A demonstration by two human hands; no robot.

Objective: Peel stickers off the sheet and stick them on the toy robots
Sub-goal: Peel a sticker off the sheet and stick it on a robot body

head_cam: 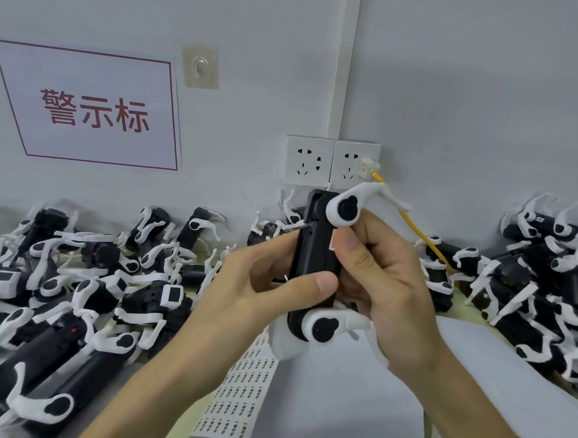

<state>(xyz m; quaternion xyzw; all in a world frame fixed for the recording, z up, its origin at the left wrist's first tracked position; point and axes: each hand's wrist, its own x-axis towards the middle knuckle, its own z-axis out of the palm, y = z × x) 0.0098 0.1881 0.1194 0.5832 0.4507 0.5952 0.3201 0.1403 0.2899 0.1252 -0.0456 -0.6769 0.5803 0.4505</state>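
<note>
Two hands hold one robot (316, 255) upright at centre frame, above the worktop (177, 428). Robot: black oblong body, with white limb pieces carrying round black pads at its top and bottom ends. Left hand (262, 285): grip closed round the lower body, thumb laid across the front face, fingers behind. Right hand (386, 280): grip closed on the right side of the body, thumb tip pressed on the side edge near the top, fingers curled behind. Sticker (331, 245): small, white, on the body's right edge, touching the right thumb tip; print too small to read. Sheet (241, 386): long white strip with rows of small printed labels, lying flat on the worktop below the hands, upper end hidden behind the robot and left wrist. Grey paper (474, 385) lies just beside the sheet, to its right, under the right forearm. Left pile (70, 289): many black-and-white robots heaped against the wall (460, 94). Right pile (549, 288): a similar heap, well apart from the left one. On the wall: a sign (90, 109) with red characters in a red border, a clear hook (200, 67), and two sockets (308, 160) side by side. A white plug (366, 166) sits in the right one, and a yellow cable (420, 233) runs from it down behind the right hand towards the right pile.
</note>
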